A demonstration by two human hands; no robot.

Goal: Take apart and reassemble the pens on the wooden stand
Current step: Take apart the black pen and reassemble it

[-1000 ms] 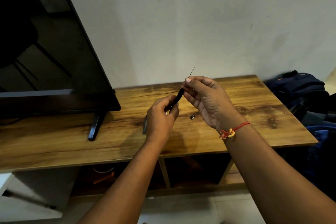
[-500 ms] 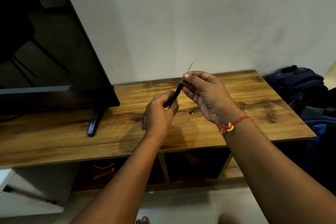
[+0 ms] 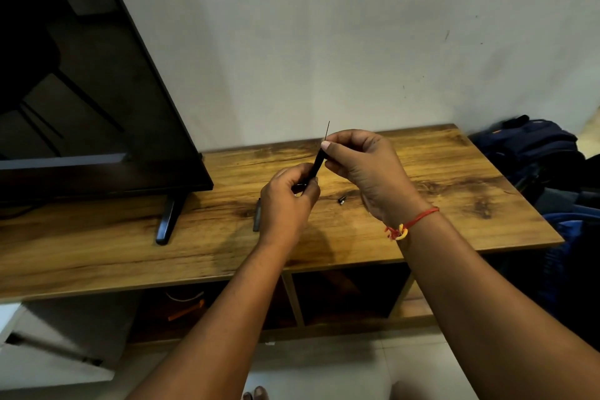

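Gripping the lower end of a black pen barrel (image 3: 315, 169), the left hand (image 3: 285, 204) has its fingers curled round it, held up above the bench (image 3: 454, 178). The right hand (image 3: 367, 169), at one o'clock from the left, pinches the barrel's upper end between thumb and fingertips. A hair-thin refill (image 3: 327, 130) pokes out past the right thumb toward twelve.

By my reading the barrel is light, stiff and smooth, so it is best taken by its sides near each end. The refill looks bendy and easily kinked, so it should be drawn straight along the axis, never sideways.

On the bench beyond, a small dark end piece (image 3: 341, 201) lies at three o'clock from the left hand and could roll. A second dark pen part (image 3: 257, 214) lies at nine o'clock, half hidden by that hand. A television (image 3: 97, 107) stands at ten o'clock.
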